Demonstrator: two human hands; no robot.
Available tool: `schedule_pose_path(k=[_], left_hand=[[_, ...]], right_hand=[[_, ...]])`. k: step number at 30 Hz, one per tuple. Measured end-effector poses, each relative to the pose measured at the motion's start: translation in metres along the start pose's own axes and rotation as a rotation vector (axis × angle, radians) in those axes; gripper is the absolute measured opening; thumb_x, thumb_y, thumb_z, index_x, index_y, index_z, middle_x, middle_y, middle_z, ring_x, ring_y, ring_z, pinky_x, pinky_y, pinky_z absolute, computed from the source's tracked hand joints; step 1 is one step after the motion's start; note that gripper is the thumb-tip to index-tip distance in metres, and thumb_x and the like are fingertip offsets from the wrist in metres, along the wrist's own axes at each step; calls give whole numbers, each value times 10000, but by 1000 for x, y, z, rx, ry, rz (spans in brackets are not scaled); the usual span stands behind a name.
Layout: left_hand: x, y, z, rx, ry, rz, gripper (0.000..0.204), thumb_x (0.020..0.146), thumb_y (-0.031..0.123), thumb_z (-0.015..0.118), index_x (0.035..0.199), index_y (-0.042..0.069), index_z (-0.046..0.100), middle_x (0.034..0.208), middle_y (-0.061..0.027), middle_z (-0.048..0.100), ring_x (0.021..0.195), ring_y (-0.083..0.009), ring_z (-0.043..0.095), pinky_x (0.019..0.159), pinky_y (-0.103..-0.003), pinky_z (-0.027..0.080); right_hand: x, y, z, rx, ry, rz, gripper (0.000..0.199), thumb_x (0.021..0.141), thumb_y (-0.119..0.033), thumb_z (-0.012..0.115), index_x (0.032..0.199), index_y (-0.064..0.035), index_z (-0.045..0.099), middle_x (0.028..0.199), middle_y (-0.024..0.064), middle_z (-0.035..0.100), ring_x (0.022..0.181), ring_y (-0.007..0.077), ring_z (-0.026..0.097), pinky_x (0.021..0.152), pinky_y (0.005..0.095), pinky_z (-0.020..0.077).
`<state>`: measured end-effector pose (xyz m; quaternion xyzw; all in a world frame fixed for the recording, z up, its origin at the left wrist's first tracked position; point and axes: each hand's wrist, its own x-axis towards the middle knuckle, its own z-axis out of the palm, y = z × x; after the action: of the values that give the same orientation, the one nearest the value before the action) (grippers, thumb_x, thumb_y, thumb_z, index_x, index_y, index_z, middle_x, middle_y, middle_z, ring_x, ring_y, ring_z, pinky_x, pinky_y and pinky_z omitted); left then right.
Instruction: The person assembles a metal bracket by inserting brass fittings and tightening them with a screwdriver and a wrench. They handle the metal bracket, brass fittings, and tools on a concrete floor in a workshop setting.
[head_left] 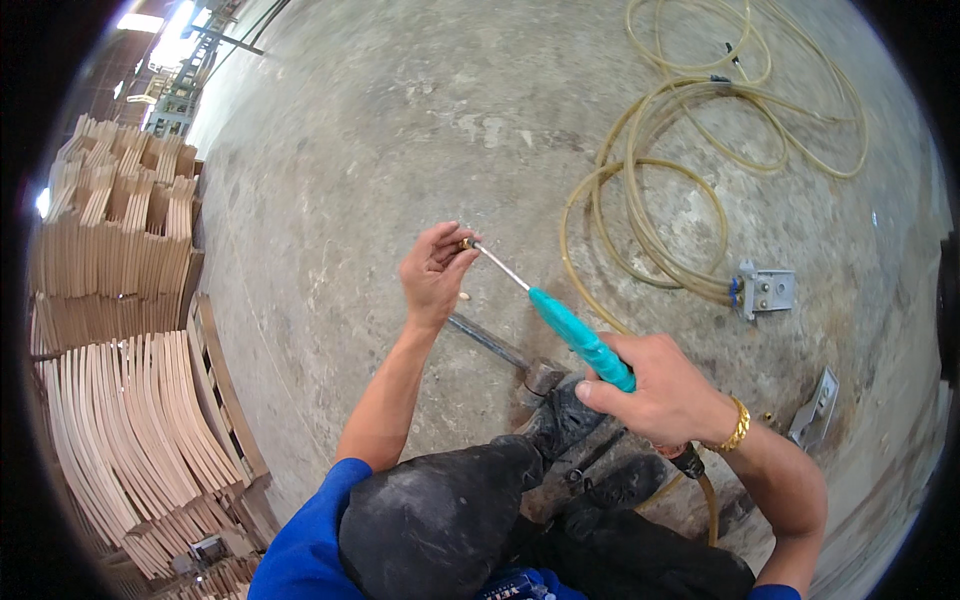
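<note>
From where I stand, the floor is bare grey concrete, worn and uneven in tone, with pale scuffed patches and darker stains. Along the worker's left, an upper stack of wooden pieces is ranked tightly on edge; nearer stands a lower stack of curved slats, with a wooden rail beside it. At the far left end, bright light shows in white patches, windows or lamps undetermined. Metal framework stands below it, details indistinct. The floor is evenly lit.
</note>
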<state>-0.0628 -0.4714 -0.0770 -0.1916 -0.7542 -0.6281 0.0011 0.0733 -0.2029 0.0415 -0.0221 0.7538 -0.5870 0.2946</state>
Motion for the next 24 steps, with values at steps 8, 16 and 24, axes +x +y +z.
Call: schedule_pose_path(k=[8,16,24], left_hand=[[2,4,4,-47,-31,74,374,818,-164,581,1162,-42,496,1040,-158,633,1018,-267,645,875,-334,568],[3,12,1,125,-111,179,329,809,-161,592,1103,-29,529,1016,-150,637,1013,-261,650,855,-311,578],[3,19,2,246,-122,228,330,793,-160,614,1085,-30,534,987,-141,627,976,-255,664,827,-303,587]], right_hand=[[7,0,-6,-77,29,-45,324,810,-269,615,719,32,540,521,156,502,491,289,561,550,416,458],[9,5,-7,-26,12,2,360,790,-281,625,658,40,529,535,185,504,508,319,527,575,432,437],[10,5,-9,-76,10,-14,357,777,-275,625,645,39,516,546,208,511,526,349,539,584,444,438]])
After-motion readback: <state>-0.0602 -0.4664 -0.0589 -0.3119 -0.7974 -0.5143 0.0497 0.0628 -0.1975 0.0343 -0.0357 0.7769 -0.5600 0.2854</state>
